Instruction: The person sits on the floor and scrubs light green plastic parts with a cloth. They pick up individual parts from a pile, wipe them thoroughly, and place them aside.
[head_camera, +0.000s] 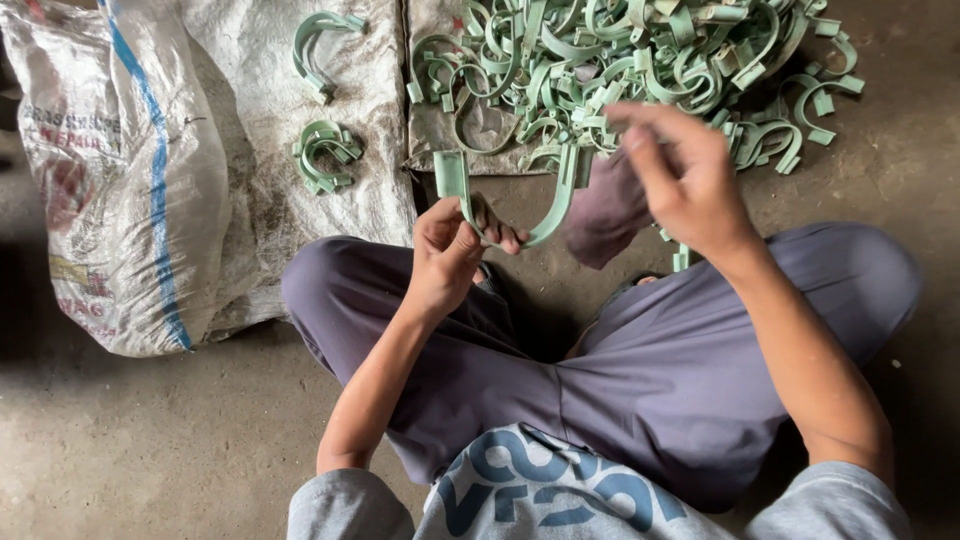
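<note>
- U-shaped green clip (520, 205): pale green plastic, curved, two flat ends pointing up; held above the person's crossed legs, just in front of the big pile. Its lowest bend is partly covered by the left fingers.
- Left hand (450, 250): fingers clenched around the bottom of the U-shaped green clip, thumb side towards the camera; fingertips partly hidden behind the plastic.
- Right hand (680, 175): raised over the near edge of the pile, blurred; fingers curled with thumb and forefinger close together. Whether anything is pinched between them cannot be told. It does not touch the held clip.
- Pile of green clips (640, 60): many like pieces, tangled, on a grey sack cloth and spilling onto the floor; cut off by the top edge, count not readable.
- Small stack of clips (325, 155): a few nested pieces on the flat woven sack, well apart from the pile.
- Single clip (322, 45): lies alone further up the same sack.
- Flat woven sack (270, 120): dirty white, spread on the floor.
- Filled white sack (120, 180): blue stripe, at left; contents hidden, top cut off.
- Purple trousers (640, 370): legs crossed; one foot barely visible between them.
- Floor (150, 450): bare, brown, dusty.
</note>
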